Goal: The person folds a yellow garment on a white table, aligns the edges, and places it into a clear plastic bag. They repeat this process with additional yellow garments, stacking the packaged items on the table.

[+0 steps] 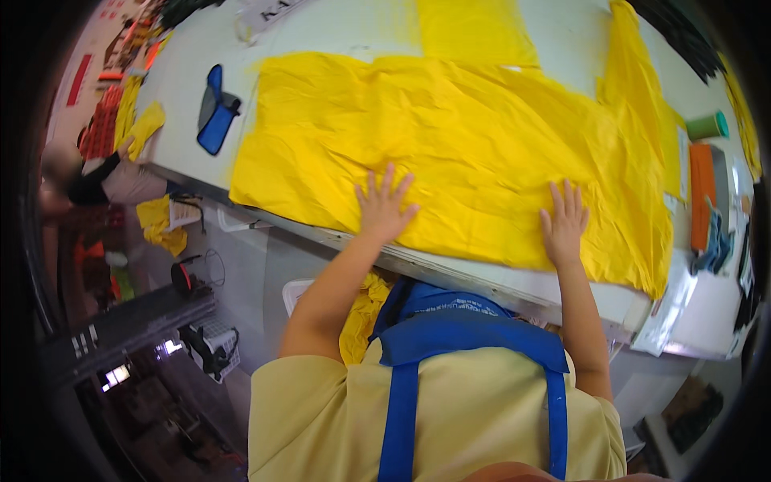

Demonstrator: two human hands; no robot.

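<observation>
A large sheet of wrinkled yellow fabric (458, 136) lies spread over the white table, its front edge running close to the table's near edge. My left hand (384, 207) rests on it left of centre, palm down with the fingers spread. Farther right, my right hand (565, 221) is also flat on the fabric near its front edge, fingers stretched out. Neither hand grips anything. At the right the fabric rises into a narrow strip (630, 64) that reaches toward the far side.
A blue and grey folded item (215, 110) lies on the table (178, 120) at left. Another yellow piece (478, 30) is at the far side. At right are a green roll (707, 126) and an orange block (702, 193). A person (104, 177) holding yellow fabric sits at far left.
</observation>
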